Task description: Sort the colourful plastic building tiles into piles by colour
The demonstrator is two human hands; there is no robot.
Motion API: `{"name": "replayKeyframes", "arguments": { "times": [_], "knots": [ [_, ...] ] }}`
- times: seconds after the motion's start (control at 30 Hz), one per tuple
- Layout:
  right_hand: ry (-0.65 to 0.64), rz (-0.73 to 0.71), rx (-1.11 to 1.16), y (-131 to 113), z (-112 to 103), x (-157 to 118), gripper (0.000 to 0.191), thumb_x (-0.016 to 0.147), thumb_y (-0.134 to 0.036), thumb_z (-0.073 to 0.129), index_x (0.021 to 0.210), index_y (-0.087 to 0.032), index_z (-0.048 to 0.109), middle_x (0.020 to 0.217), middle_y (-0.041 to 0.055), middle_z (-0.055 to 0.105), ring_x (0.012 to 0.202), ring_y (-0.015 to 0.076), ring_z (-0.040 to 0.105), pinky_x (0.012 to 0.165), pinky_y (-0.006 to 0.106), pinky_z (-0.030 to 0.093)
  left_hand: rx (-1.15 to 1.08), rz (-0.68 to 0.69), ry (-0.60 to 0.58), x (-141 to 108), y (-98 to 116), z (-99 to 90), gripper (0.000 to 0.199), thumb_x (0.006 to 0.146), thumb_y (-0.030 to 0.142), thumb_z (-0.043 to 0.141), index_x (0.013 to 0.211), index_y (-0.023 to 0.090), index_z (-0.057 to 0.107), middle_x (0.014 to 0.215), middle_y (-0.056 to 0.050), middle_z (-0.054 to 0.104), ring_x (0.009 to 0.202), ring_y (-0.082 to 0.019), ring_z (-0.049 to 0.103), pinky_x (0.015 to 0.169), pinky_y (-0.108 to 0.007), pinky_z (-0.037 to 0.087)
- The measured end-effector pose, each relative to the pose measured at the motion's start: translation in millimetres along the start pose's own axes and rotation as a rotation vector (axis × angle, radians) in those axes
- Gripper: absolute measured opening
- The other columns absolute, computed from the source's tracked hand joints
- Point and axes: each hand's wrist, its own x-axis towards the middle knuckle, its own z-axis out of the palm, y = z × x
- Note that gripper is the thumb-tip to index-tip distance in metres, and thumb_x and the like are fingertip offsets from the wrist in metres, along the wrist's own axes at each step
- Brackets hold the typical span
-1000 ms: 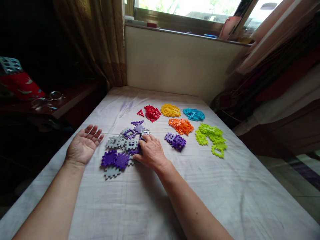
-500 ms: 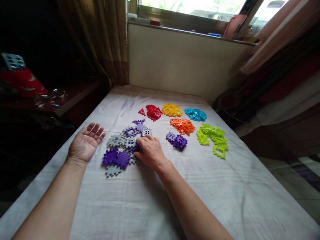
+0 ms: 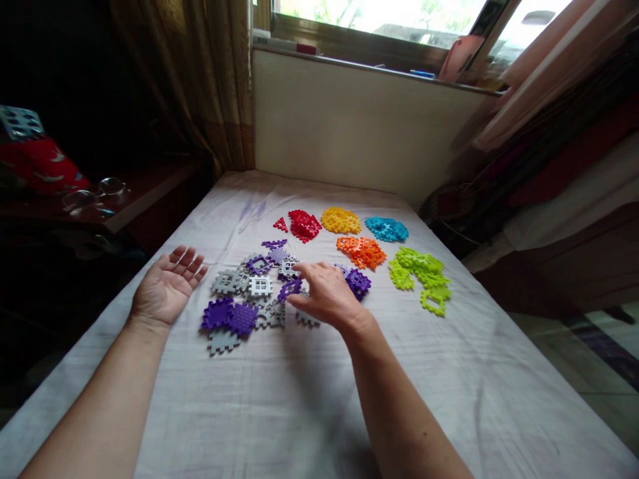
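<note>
My right hand (image 3: 327, 291) is over the right side of a loose pile of grey and purple interlocking plastic tiles. Its thumb and index finger are apart, with a purple window-shaped tile (image 3: 289, 289) just beyond their tips; I see nothing gripped. A grey tile (image 3: 307, 318) lies partly under this hand. Palm up, my left hand (image 3: 167, 285) rests on the sheet left of the pile, fingers loosely spread and holding nothing. Nearest to it are a grey window tile (image 3: 229, 282) and a solid purple tile (image 3: 217, 313).
Separate heaps of red (image 3: 304, 226), yellow (image 3: 341, 220), blue (image 3: 387, 229), orange (image 3: 362, 253) and lime-green tiles (image 3: 419, 268) lie farther back and right. A small purple heap (image 3: 358, 284) is partly behind my right hand. Eyeglasses (image 3: 94, 194) sit on a side table at left.
My right hand has moved right and lifted off the pile, its fingers opening wider and uncovering purple and grey tiles. My left hand stays in place. The view has shifted slightly.
</note>
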Motion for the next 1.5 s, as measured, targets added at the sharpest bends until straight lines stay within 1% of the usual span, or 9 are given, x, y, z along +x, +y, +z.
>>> {"name": "replayKeyframes", "arguments": {
  "times": [0.23,0.43,0.6,0.7,0.8,0.97,1.23,1.37,1.5],
  "knots": [
    [0.023,0.243,-0.008,68.4,-15.5,-4.7,0.050,0.077,-0.028,0.071,0.126,-0.022,0.064,0.128,0.0106,0.066,0.121,0.0321,0.056,0.100,0.047,0.042,0.002,-0.002,0.005,-0.6,0.4,0.7,0.023,0.090,0.026,0.048,0.089,0.021,0.070,0.098,-0.005,0.075,0.093,-0.019,0.069,0.076,-0.033,0.060],
    [-0.045,0.290,-0.024,86.5,-15.6,-9.0,0.050,0.075,-0.019,0.069,0.125,-0.021,0.066,0.126,0.0127,0.066,0.123,0.0340,0.056,0.101,0.047,0.044,0.016,0.007,-0.002,0.8,0.0,-1.2,0.016,0.086,0.028,0.055,0.090,0.022,0.069,0.098,-0.005,0.075,0.093,-0.020,0.070,0.077,-0.033,0.060],
    [-0.020,0.234,-0.075,65.7,-18.2,-4.3,0.043,0.079,-0.023,0.068,0.122,-0.021,0.068,0.127,0.0125,0.066,0.124,0.0338,0.054,0.102,0.048,0.042,0.019,0.012,-0.008,0.9,-0.9,-0.9,0.021,0.090,0.028,0.049,0.090,0.022,0.069,0.098,-0.005,0.075,0.096,-0.019,0.069,0.078,-0.032,0.060],
    [0.018,0.035,-0.050,29.1,-9.2,1.2,0.030,0.086,-0.026,0.064,0.114,-0.021,0.070,0.119,0.0094,0.070,0.116,0.0269,0.058,0.100,0.041,0.042,0.018,0.010,-0.007,0.6,-0.5,-0.9,0.023,0.092,0.028,0.047,0.090,0.022,0.070,0.100,-0.004,0.075,0.096,-0.019,0.069,0.078,-0.032,0.060],
    [-0.084,-0.202,-0.027,-13.7,7.8,2.9,0.022,0.089,-0.030,0.062,0.109,-0.024,0.071,0.108,0.0055,0.073,0.105,0.0223,0.061,0.093,0.036,0.044,0.014,0.010,-0.006,0.1,-0.2,-0.5,0.023,0.092,0.028,0.047,0.089,0.022,0.070,0.100,-0.004,0.075,0.096,-0.019,0.069,0.078,-0.032,0.060],
    [-0.130,-0.348,-0.103,-52.7,36.1,-4.1,0.034,0.086,-0.050,0.066,0.103,-0.021,0.069,0.103,0.0072,0.071,0.102,0.0260,0.058,0.088,0.039,0.043,0.010,0.010,-0.003,-1.5,-0.9,2.1,0.024,0.092,0.027,0.046,0.088,0.022,0.069,0.098,-0.004,0.075,0.096,-0.019,0.069,0.077,-0.032,0.060],
    [-0.100,-0.346,-0.126,-57.9,48.6,-6.5,0.026,0.085,-0.040,0.066,0.102,-0.020,0.066,0.103,0.0072,0.069,0.103,0.0249,0.057,0.092,0.039,0.040,0.012,0.014,-0.010,0.7,-1.2,-1.0,0.023,0.091,0.029,0.048,0.088,0.023,0.070,0.101,-0.004,0.075,0.098,-0.019,0.069,0.077,-0.033,0.060],
    [-0.152,-0.261,-0.095,-39.6,21.8,-3.5,0.030,0.082,-0.037,0.071,0.107,-0.022,0.068,0.106,0.0072,0.071,0.103,0.0239,0.059,0.088,0.036,0.043,0.018,0.016,-0.012,2.0,-1.7,-2.0,0.022,0.090,0.029,0.049,0.089,0.023,0.070,0.103,-0.004,0.075,0.099,-0.019,0.069,0.079,-0.033,0.060],
    [-0.091,-0.046,-0.077,10.3,-11.8,-2.2,0.029,0.081,-0.035,0.071,0.108,-0.023,0.070,0.106,0.0076,0.073,0.100,0.0228,0.063,0.086,0.033,0.045,0.022,0.017,-0.008,1.7,-1.9,-1.4,0.022,0.090,0.029,0.049,0.089,0.023,0.070,0.103,-0.004,0.075,0.098,-0.019,0.069,0.079,-0.033,0.060]
  ]
}}
